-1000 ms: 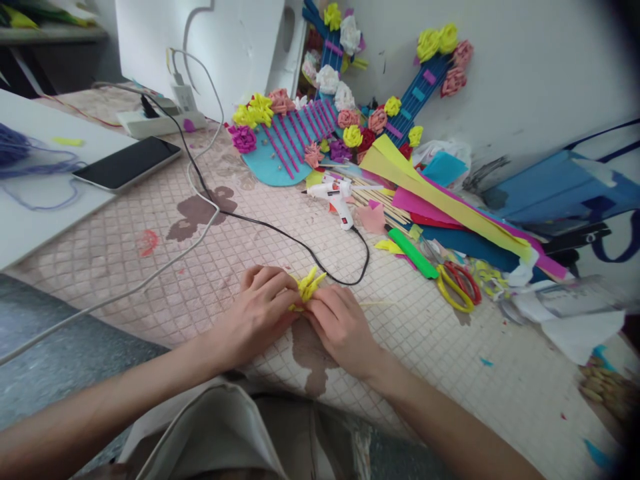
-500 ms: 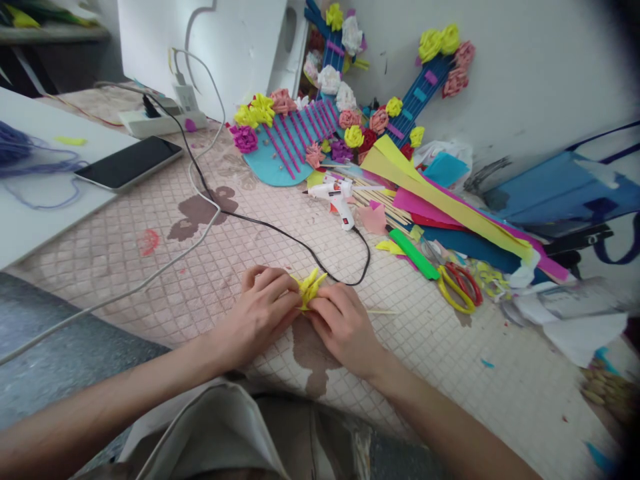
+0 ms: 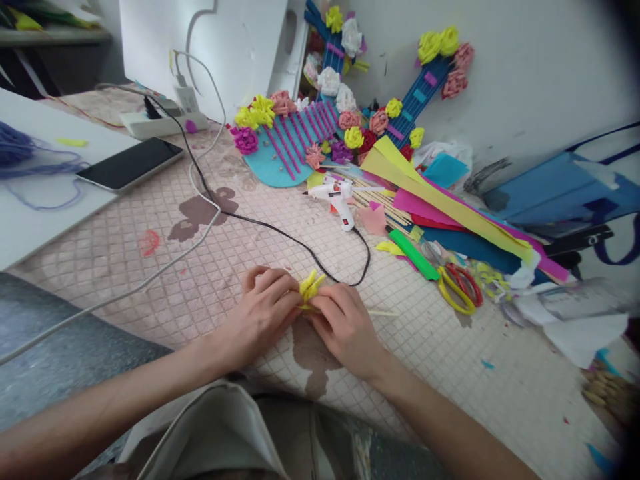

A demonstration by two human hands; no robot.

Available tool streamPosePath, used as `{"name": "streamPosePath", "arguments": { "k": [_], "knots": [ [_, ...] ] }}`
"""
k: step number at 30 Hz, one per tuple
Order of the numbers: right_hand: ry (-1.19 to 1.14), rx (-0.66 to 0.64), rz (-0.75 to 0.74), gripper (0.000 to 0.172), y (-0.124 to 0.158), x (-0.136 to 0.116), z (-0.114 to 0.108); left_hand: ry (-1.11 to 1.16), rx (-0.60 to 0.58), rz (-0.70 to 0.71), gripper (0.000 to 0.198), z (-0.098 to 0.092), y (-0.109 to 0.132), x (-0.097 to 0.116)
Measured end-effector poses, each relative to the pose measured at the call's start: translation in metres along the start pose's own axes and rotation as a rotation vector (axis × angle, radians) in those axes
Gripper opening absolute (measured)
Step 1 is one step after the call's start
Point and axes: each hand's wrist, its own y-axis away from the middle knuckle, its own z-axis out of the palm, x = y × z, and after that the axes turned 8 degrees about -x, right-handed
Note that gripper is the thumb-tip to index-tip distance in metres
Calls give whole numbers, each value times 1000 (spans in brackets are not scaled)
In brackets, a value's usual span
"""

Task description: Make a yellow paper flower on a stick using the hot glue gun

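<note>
Between my two hands, close to the table's front edge, is a yellow paper flower point(image 3: 311, 287) with pointed petals sticking up. My left hand point(image 3: 265, 310) has its fingers closed on the flower's left side. My right hand point(image 3: 346, 327) pinches its right side, low down. A thin pale stick point(image 3: 384, 313) pokes out to the right from under my right hand; its other end is hidden. The fingertips of both hands are partly covered by the flower and by each other.
Ahead lie a white glue gun point(image 3: 340, 199) with a black cord, a green cutter point(image 3: 413, 253), scissors point(image 3: 457, 290) and paper strips point(image 3: 450, 200). Behind stands a flower-covered blue board point(image 3: 280, 157). A phone point(image 3: 133, 163) and a white cable point(image 3: 165, 267) are at left.
The yellow petals have shifted slightly between my fingers, and the pale stick's free end has moved a little to the right. Both hands remain nearly where they were.
</note>
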Motion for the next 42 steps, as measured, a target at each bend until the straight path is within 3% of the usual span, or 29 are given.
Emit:
{"name": "streamPosePath", "arguments": {
  "k": [6, 13, 20, 27, 34, 39, 42],
  "knots": [
    [2, -11, 9, 13, 0, 3, -3, -7, 17, -2, 16, 2, 1, -1],
    [53, -26, 4, 17, -2, 2, -2, -22, 53, -6, 4, 5, 2, -2],
    [19, -4, 21, 11, -1, 1, -2, -26, 63, -13, 12, 1, 2, 0],
    [79, -25, 8, 19, -2, 1, -4, -45, 68, -19, 8, 3, 5, -1],
    [98, -44, 26, 17, -1, 3, -1, -96, 43, -11, 11, 2, 7, 0],
    [46, 33, 33, 11, 1, -2, -2, -66, 91, -15, 12, 3, 6, 0],
    [97, 18, 19, 21, 2, -7, -2, -62, 84, -32, 12, 5, 5, -1]
  ]
}}
